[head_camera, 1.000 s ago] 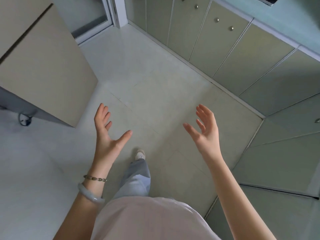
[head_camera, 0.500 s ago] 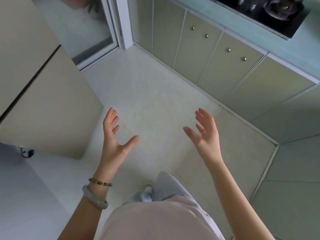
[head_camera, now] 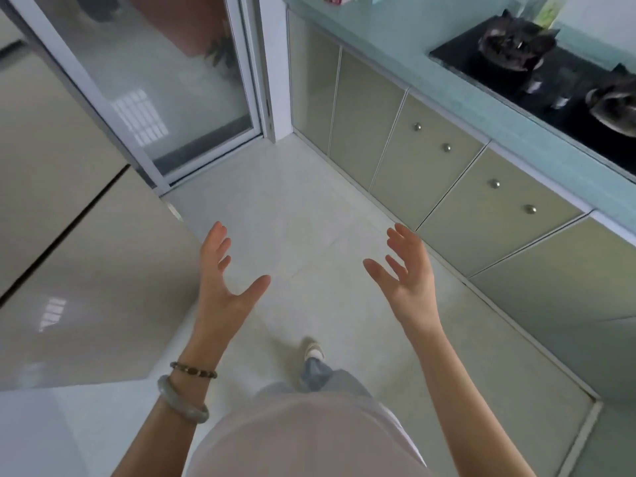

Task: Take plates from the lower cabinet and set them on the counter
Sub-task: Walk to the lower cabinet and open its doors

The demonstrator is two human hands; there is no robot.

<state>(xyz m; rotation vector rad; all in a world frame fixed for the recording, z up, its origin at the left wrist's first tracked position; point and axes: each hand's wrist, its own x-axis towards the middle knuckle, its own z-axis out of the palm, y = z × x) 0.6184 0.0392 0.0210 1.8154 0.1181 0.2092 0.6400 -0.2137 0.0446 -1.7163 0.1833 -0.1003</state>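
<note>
My left hand (head_camera: 223, 287) and my right hand (head_camera: 407, 280) are raised in front of me over the floor, palms facing each other, fingers spread, holding nothing. A row of pale green lower cabinet doors (head_camera: 430, 156) with round metal knobs runs along the right, all closed. The light blue counter (head_camera: 430, 63) lies above them. No plates are in view.
A black gas hob (head_camera: 568, 87) with two burners is set into the counter at the upper right. A beige fridge (head_camera: 86, 270) stands on the left. A frosted sliding glass door (head_camera: 165, 80) is ahead. Pale floor tiles (head_camera: 303, 218) lie between fridge and cabinets.
My view has tilted up and forward, bringing the counter, hob and glass door into sight. Both hands stay open in the same pose.
</note>
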